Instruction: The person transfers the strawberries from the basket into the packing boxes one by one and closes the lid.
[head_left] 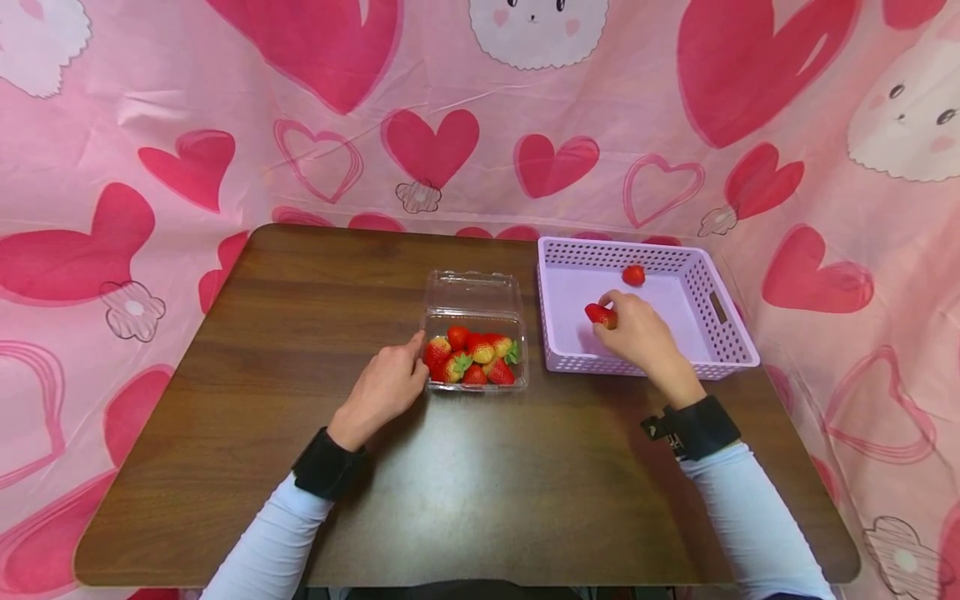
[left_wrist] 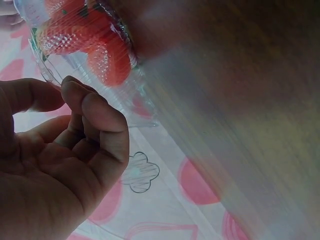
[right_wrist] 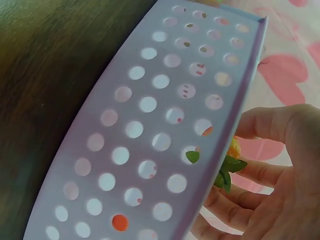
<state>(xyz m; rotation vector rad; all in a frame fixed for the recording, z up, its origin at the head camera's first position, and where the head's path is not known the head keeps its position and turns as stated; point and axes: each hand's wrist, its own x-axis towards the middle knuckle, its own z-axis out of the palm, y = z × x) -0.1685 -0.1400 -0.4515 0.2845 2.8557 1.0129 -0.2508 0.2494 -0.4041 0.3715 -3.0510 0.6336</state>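
Note:
My right hand (head_left: 637, 331) grips a red strawberry (head_left: 598, 315) inside the lilac basket (head_left: 551, 333). In the right wrist view, the fingers are partly hidden by the perforated basket wall (right_wrist: 135, 130), and green leaves (right_wrist: 230, 170) show beside them. Another strawberry (head_left: 633, 275) lies near the basket's back wall. My left hand (head_left: 385, 385) pinches the left edge of a clear plastic clamshell container (head_left: 472, 293) between thumb and forefinger. Its lid is folded back, and several strawberries (head_left: 474, 377) fill its base, some red, some partly yellow, a few with green leaves.
Both containers stand on a dark brown wooden table (head_left: 255, 333), the clamshell left of the basket with a narrow gap between them. A pink cloth (head_left: 315, 75) with hearts hangs behind and beside the table.

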